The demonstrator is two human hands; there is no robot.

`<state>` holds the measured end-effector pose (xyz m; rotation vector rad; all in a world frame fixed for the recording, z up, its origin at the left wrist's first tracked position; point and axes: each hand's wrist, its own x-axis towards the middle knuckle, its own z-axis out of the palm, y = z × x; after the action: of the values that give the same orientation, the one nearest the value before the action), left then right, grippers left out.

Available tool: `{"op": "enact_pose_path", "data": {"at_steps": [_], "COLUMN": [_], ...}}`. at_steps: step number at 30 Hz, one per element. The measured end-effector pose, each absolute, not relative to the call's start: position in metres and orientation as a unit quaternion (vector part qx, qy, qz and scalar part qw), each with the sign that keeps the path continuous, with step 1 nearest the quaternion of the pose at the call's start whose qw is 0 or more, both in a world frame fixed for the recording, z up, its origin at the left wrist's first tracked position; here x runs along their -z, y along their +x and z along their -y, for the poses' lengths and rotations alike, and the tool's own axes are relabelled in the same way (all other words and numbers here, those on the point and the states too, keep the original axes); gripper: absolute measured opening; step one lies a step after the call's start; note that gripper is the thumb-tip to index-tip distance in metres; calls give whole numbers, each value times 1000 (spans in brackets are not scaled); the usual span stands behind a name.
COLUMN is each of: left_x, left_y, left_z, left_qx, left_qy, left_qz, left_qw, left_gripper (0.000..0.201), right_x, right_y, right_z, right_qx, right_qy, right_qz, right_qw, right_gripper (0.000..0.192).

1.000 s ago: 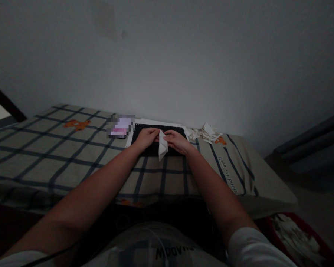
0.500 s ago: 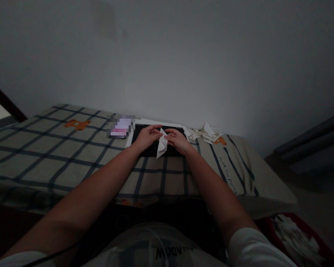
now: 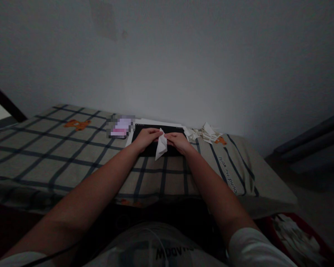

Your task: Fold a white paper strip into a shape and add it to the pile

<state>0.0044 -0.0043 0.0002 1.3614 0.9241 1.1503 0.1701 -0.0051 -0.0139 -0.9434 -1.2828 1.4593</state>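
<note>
Head view: both forearms reach forward and converge over a black mat (image 3: pixel 144 148) lying at the far edge of the checked bedcover (image 3: pixel 58 155), against the wall. The left hand (image 3: pixel 145 138) and right hand (image 3: pixel 179 141) meet palm-down, fingers pinched on the upper end of a folded white paper (image 3: pixel 161 145). The paper's long axis runs from far to near, its pointed lower end hanging toward the person and slightly left. A pile of paper scraps (image 3: pixel 206 133) lies near the far right corner.
</note>
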Motion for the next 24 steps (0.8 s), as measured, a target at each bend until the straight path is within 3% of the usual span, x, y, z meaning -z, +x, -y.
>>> {"op": "enact_pose_path", "data": {"at_steps": [24], "left_x": [4], "left_y": [2], "left_z": [0], "left_qx": [-525], "left_qy": [532], "left_qz": [-388], "left_qw": [540], "left_gripper": [31], "right_x": [13], "right_y": [166], "right_z": [6], "right_qx": [-517], "right_qy": [-416], "right_qz": [582], "right_qw": [470], "right_gripper": [21]}}
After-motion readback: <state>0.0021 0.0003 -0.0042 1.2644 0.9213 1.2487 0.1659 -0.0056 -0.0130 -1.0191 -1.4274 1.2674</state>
